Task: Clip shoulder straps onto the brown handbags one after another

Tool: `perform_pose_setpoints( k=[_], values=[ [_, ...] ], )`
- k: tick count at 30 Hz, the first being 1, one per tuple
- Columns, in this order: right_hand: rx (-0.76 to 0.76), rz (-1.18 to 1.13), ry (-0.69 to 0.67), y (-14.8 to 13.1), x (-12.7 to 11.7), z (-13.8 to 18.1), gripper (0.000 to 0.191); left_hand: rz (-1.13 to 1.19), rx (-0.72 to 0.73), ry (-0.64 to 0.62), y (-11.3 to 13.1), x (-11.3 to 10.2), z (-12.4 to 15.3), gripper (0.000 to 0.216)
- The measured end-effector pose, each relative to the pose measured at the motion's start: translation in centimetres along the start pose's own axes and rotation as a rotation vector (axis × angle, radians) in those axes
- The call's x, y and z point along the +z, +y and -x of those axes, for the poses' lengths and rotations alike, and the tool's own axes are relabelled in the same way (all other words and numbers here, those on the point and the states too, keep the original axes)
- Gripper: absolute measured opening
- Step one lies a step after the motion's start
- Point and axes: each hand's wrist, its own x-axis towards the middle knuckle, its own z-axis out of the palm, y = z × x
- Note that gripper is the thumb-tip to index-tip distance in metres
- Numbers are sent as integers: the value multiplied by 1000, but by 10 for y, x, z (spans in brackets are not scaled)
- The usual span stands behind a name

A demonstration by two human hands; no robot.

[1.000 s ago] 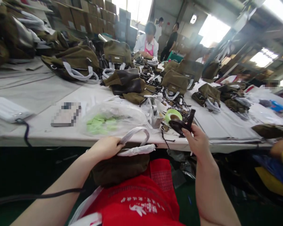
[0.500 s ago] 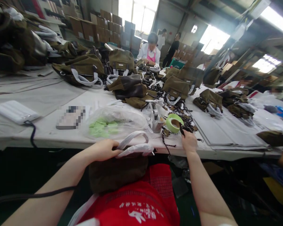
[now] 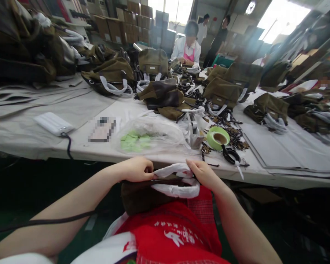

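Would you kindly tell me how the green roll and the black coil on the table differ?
The green roll is bright green with a brown inside, while the black coil is dark, with a white strip at its lower right. The green roll looks bigger; the black coil looks smaller. The green roll's band is broad, the black coil's narrow. Both are ring-shaped and lie on the table.

White Chinese lettering [image 3: 189, 239] on the red apron [image 3: 151, 238] is too blurred to read.
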Motion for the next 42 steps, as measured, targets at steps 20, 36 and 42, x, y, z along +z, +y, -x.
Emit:
perform_pose_setpoints(
  k=[20,36,42],
  values=[
    [-294,238,22,-39,30,34,19,70,-11,124,3,18,18,28],
    [181,-227,-366,-59,94,3,27,651,-91,271,5,27,1,24],
    [359,-522,-466,-47,119,-16,24,587,-23,249,15,29,-6,29]
  ],
)
